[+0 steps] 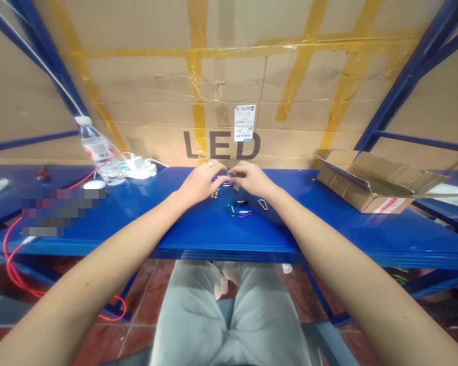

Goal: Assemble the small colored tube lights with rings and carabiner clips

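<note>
My left hand [206, 180] and my right hand [249, 178] are close together over the far part of the blue table. Both are cupped, thumbs apart from the fingers, around a small cluster of shiny metal pieces [215, 193], partly hidden by the hands. A purplish piece [226, 183] shows between the thumbs. Nearer to me lie a green carabiner [229, 210], a black carabiner [241, 203] and a pink-purple carabiner [244, 214]. To their right, close to my right wrist, is a silvery carabiner [263, 204].
On the blue table [198, 229], a water bottle [101, 152], a white power strip [137, 166] and a red cable [9, 244] are at left. An opened cardboard box [370, 190] stands at right. A large taped carton [156, 107] rises behind the table.
</note>
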`<action>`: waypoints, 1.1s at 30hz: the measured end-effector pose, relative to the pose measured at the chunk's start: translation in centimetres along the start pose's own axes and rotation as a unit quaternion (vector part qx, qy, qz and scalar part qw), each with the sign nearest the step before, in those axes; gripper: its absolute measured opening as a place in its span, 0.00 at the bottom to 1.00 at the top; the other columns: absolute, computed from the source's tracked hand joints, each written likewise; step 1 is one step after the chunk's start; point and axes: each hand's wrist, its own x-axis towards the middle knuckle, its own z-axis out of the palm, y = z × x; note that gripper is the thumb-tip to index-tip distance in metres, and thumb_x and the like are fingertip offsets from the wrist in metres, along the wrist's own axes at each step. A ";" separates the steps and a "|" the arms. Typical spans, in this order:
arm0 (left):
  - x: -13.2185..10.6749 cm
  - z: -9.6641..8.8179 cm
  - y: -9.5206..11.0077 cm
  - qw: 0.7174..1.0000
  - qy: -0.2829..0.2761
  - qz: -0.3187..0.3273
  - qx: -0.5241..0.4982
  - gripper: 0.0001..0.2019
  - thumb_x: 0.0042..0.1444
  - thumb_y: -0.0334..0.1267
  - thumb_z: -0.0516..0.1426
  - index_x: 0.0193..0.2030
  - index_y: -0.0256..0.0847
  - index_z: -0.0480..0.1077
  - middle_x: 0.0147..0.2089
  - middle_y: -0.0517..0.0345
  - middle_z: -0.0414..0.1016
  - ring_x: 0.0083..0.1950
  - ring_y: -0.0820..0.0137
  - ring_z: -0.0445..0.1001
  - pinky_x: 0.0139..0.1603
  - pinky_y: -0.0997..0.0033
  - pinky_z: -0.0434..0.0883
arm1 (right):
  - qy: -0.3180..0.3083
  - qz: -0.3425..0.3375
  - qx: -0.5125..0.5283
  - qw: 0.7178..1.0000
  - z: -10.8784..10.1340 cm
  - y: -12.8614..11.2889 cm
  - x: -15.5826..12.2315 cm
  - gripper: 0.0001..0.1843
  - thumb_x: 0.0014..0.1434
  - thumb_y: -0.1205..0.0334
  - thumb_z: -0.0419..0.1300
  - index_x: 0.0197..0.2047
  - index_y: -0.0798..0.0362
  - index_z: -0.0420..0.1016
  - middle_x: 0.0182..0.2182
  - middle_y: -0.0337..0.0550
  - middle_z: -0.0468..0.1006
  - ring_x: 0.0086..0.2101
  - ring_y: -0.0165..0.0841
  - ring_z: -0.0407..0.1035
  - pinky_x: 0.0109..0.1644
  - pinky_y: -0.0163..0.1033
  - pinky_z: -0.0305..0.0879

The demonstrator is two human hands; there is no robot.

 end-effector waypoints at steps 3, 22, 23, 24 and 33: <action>0.0 -0.6 -0.8 0.998 -0.033 -0.058 -0.001 0.07 0.67 0.38 0.55 0.42 0.40 0.73 0.40 0.54 0.78 0.42 0.65 0.75 0.47 0.62 0.71 | -0.045 -0.025 -0.109 0.993 -0.5 -0.1 -0.4 0.15 0.60 0.73 0.60 0.44 0.49 0.86 0.37 0.47 0.72 0.40 0.37 0.67 0.49 0.46 0.64; -1.1 1.3 -2.1 0.972 -0.234 -0.030 -0.005 0.07 0.59 0.36 0.59 0.38 0.45 0.80 0.40 0.53 0.79 0.43 0.59 0.68 0.51 0.55 0.66 | -0.062 0.012 -0.139 0.988 -1.4 -0.1 -0.3 0.14 0.56 0.78 0.59 0.39 0.54 0.82 0.37 0.49 0.77 0.41 0.41 0.68 0.49 0.47 0.64; -1.2 1.4 -2.2 0.972 -0.234 -0.033 -0.004 0.07 0.59 0.36 0.59 0.38 0.45 0.80 0.41 0.52 0.78 0.44 0.58 0.68 0.52 0.55 0.66 | -0.063 0.017 -0.129 0.989 -1.3 -0.1 -0.3 0.13 0.55 0.78 0.60 0.39 0.54 0.82 0.37 0.49 0.77 0.40 0.40 0.69 0.48 0.46 0.64; -1.2 1.5 -2.2 0.972 -0.232 -0.035 -0.006 0.07 0.59 0.36 0.59 0.37 0.45 0.80 0.41 0.52 0.78 0.45 0.58 0.68 0.52 0.55 0.66 | -0.064 0.024 -0.122 0.990 -1.3 -0.2 -0.2 0.13 0.55 0.77 0.60 0.39 0.54 0.81 0.37 0.48 0.78 0.39 0.40 0.69 0.46 0.45 0.64; -1.0 1.5 -1.5 0.975 -0.223 0.006 0.012 0.10 0.62 0.36 0.55 0.34 0.43 0.78 0.37 0.52 0.78 0.44 0.58 0.66 0.51 0.56 0.65 | -0.071 0.052 -0.089 0.992 -1.0 -0.2 -0.5 0.13 0.56 0.75 0.59 0.40 0.54 0.83 0.37 0.49 0.81 0.37 0.38 0.71 0.43 0.43 0.64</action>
